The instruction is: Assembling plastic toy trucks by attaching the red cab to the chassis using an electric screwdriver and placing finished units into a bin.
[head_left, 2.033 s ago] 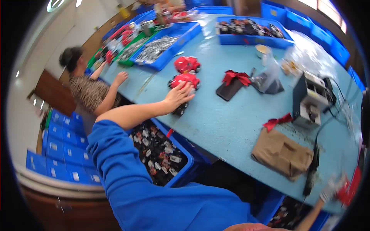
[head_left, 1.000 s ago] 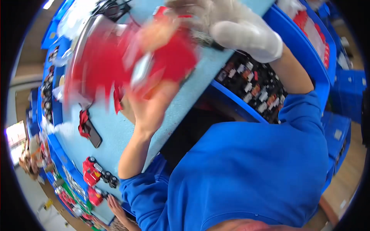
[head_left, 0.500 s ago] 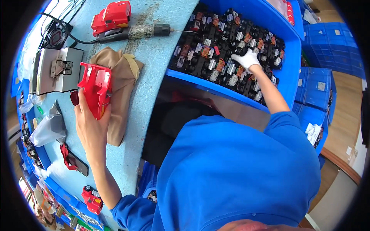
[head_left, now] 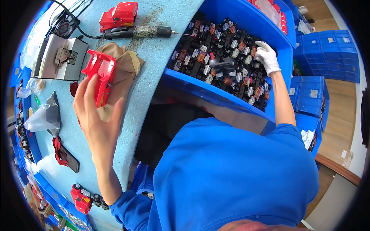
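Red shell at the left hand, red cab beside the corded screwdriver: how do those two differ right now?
The red shell shows its hollow inside, while the red cab shows its outer side. The shell lies over the brown cloth; the cab sits on the blue tabletop, beside the corded screwdriver. Fingers of the left hand overlap the shell in view, while no hand is at the cab. Both are red.

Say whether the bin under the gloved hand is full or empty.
Well filled: dark chassis span the bin; depth, cannot tell.
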